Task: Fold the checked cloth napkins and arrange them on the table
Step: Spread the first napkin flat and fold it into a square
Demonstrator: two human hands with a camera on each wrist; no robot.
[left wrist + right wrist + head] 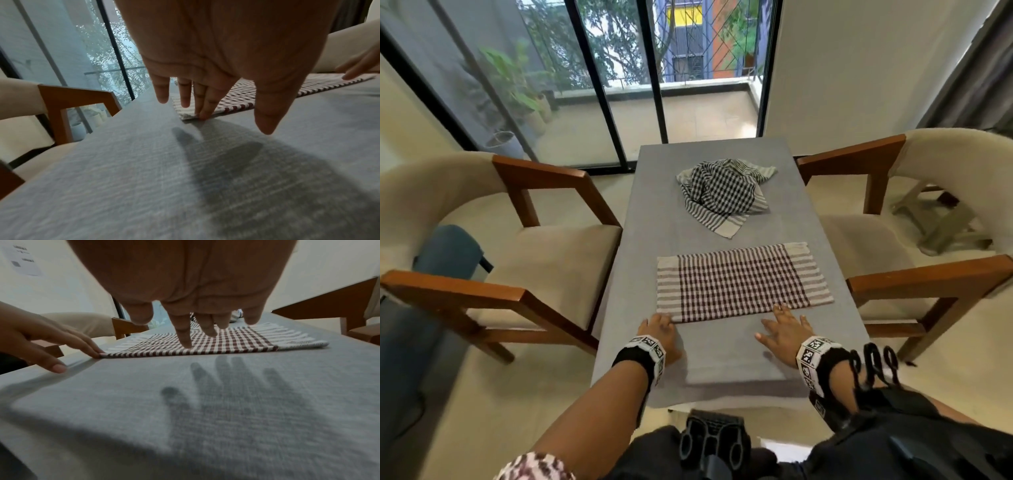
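Note:
A maroon-and-white checked napkin (743, 281) lies flat, folded into a long rectangle, across the near middle of the grey table (722, 363). My left hand (659, 330) rests with straight fingers touching the napkin's near left corner (193, 113). My right hand (786, 329) hovers spread just above the near edge, right of centre, its fingertips (186, 344) over the checks. A second, black-and-white checked napkin (724, 193) sits crumpled farther back on the table.
Wooden armchairs with cream cushions stand on the left (493, 246) and on the right (914, 240) of the narrow table. Glass doors (619, 85) lie beyond the far end. A blue cushion (448, 253) rests on the left chair.

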